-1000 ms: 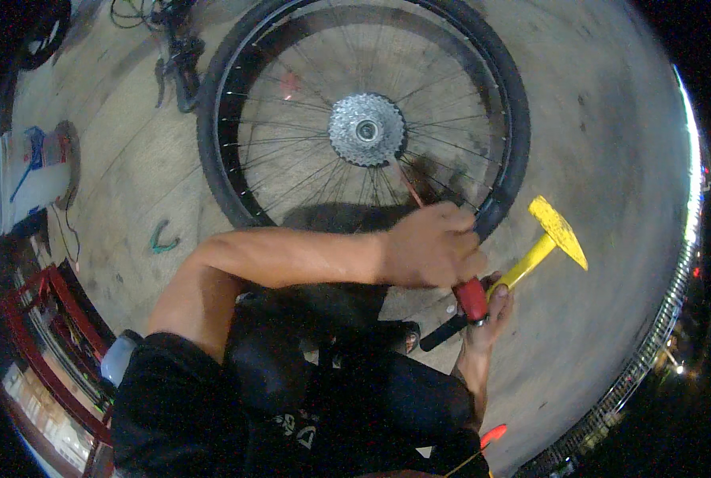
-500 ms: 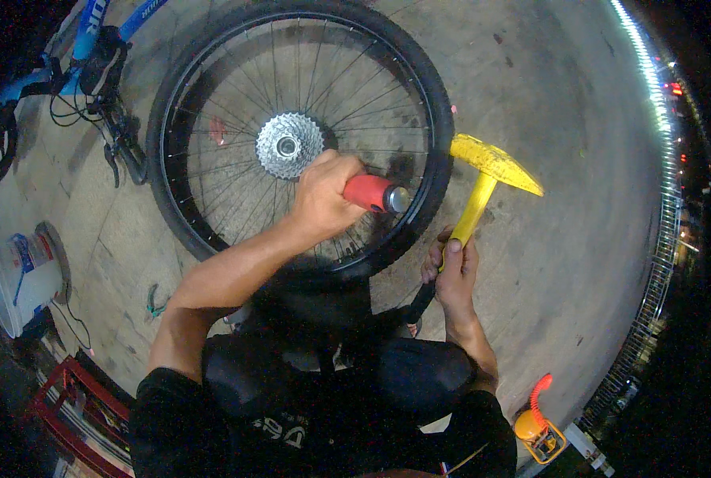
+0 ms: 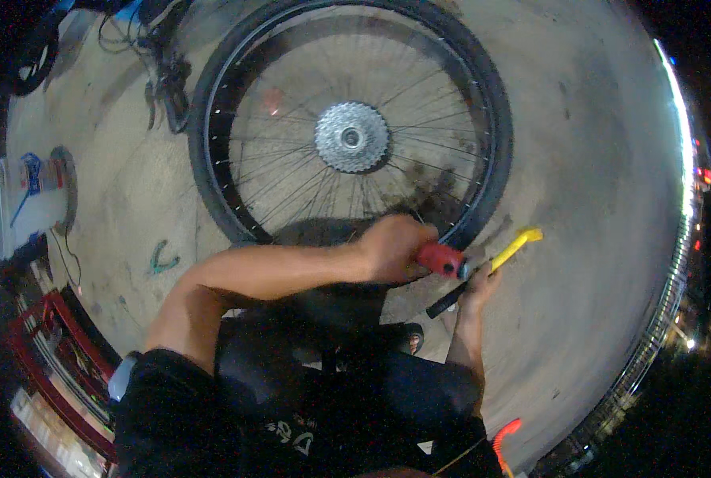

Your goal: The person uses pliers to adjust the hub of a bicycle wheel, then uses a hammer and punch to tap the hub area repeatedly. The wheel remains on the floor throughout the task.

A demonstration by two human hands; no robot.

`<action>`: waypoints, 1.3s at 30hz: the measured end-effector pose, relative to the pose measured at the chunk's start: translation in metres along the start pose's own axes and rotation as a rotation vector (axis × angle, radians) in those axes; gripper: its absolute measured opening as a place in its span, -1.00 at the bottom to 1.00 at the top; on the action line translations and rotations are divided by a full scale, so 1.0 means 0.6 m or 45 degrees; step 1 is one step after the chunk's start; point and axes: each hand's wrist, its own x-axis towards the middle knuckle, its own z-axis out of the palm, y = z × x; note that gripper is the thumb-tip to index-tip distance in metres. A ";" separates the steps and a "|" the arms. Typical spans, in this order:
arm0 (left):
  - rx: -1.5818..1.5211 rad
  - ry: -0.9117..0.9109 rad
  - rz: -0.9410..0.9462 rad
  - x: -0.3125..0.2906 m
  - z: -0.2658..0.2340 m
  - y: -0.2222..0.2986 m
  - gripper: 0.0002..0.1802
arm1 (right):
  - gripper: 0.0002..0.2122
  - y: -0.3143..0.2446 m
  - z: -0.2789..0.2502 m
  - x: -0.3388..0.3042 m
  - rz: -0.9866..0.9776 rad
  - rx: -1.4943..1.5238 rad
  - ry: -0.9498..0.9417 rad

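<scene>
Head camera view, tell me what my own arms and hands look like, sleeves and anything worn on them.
Your left hand and right hand look ungloved; rings are too small to tell. The left forearm is bare, with no watch or band showing. The left sleeve is black and short, and the right sleeve is black too.

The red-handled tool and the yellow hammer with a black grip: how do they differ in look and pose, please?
The red-handled tool shows a red handle; the yellow hammer with a black grip shows a yellow shaft. In the picture, the tool's handle slants down rightward, while the hammer slants up rightward. The left hand holds the tool; the right hand holds the hammer. Both are gripped single-handed.
</scene>
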 end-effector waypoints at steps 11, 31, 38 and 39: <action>-0.105 -0.563 -0.060 -0.049 0.056 -0.017 -0.70 | -0.66 0.299 -0.138 -0.063 0.034 -0.671 0.478; -0.145 -0.577 -0.219 -0.023 0.049 -0.051 -0.73 | -0.55 0.392 -0.115 -0.056 -0.410 -1.753 0.951; -0.092 -0.514 -0.173 -0.039 0.053 -0.055 -0.71 | -0.47 0.284 -0.058 -0.061 0.132 -1.256 0.556; -0.097 -0.530 -0.175 -0.038 0.051 -0.054 -0.71 | -0.47 0.273 -0.056 -0.061 0.143 -1.259 0.516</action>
